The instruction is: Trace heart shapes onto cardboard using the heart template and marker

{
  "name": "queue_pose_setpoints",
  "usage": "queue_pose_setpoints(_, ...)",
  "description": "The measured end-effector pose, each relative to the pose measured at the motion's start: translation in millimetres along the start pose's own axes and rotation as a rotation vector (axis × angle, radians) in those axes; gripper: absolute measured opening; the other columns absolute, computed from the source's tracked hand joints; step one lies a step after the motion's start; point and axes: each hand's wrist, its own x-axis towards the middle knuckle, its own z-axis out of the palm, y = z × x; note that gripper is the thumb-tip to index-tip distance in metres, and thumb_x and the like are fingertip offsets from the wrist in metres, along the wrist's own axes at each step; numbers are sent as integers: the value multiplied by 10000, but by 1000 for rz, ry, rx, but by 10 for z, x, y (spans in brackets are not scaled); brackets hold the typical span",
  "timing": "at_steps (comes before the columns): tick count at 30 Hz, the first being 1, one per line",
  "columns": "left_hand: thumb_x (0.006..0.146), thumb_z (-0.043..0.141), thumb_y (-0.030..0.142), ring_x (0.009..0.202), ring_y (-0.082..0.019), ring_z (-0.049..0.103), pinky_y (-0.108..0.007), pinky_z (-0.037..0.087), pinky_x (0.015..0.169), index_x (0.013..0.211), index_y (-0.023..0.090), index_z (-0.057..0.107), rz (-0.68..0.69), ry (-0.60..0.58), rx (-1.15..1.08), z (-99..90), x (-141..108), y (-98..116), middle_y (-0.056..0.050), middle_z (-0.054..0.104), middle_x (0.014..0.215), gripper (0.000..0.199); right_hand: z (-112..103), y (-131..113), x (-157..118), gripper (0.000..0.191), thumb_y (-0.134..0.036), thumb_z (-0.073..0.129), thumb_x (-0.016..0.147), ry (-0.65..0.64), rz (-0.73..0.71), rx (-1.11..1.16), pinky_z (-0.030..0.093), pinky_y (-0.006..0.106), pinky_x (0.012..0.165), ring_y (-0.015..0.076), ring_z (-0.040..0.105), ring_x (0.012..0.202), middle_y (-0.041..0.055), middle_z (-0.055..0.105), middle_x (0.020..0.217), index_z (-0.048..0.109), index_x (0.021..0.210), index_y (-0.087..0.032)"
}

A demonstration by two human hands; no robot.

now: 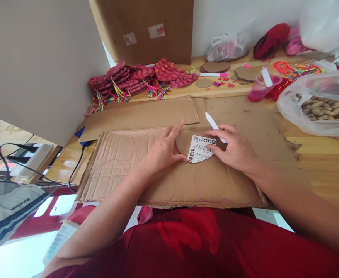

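Note:
A large flattened cardboard sheet [120,175] lies in front of me, with rounded outlines drawn on it in pinkish-red. On top of it rests a rounded cardboard cutout [183,142] bearing a white printed label [201,150] with a barcode. My left hand [166,148] grips the cutout's left edge, thumb low and index finger high. Held in my right hand [234,148] is a white marker [212,122], its narrow end pointing up and left. The right thumb touches the label; the other fingers curl around the pen at the cutout's right side.
Stacked red woven discs with colourful tassels [140,77] line the back left. Behind are cardboard circles [215,67], a pink cup [259,90] and coloured cords [297,69]. A plastic bag of peanuts [291,112] sits right. At left is a power strip [37,158] with black cables.

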Motion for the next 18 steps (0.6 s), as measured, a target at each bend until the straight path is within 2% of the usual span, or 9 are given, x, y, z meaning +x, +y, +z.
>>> queue_pose_setpoints(4, 725, 962, 299, 1387, -309, 576, -479, 468, 1184, 1667, 316, 250, -8, 8, 57, -22, -12, 43, -124, 588, 1476, 1181, -3, 11, -2, 309, -299, 706, 891, -5, 4, 2, 559, 603, 1025, 358, 668, 1176, 123, 670, 1239, 746, 1197, -276)
queue_pose_setpoints(7, 753, 945, 282, 1341, -290, 608, -452, 488, 1165, 1635, 261, 341, 23, -2, 77, -38, -16, 69, -117, 652, 1405, 1069, -4, 11, 0, 302, -292, 707, 889, -5, 3, -1, 562, 589, 1018, 356, 670, 1163, 128, 671, 1227, 750, 1186, -258)
queue_pose_setpoints(10, 788, 916, 243, 1308, -277, 637, -453, 502, 1151, 1555, 226, 478, 105, -11, 66, -46, -13, 64, -123, 678, 1391, 883, 1, 5, 4, 300, -290, 704, 892, -8, 3, 1, 564, 566, 1017, 350, 662, 1185, 131, 670, 1227, 747, 1184, -241)
queue_pose_setpoints(15, 919, 783, 235, 1252, -252, 672, -435, 543, 1104, 1325, 278, 705, 190, -129, 100, -43, -3, 16, -82, 706, 1331, 417, 13, -7, 7, 308, -290, 722, 875, -15, 25, 5, 556, 553, 1020, 337, 659, 1181, 112, 671, 1228, 743, 1181, -258)
queue_pose_setpoints(18, 939, 766, 294, 1224, -256, 677, -441, 556, 1088, 1306, 287, 721, 200, -153, 168, -23, -10, 22, -84, 693, 1312, 370, 15, -7, 10, 312, -294, 736, 869, -24, 38, 17, 545, 545, 1032, 328, 660, 1166, 109, 672, 1218, 746, 1178, -251)
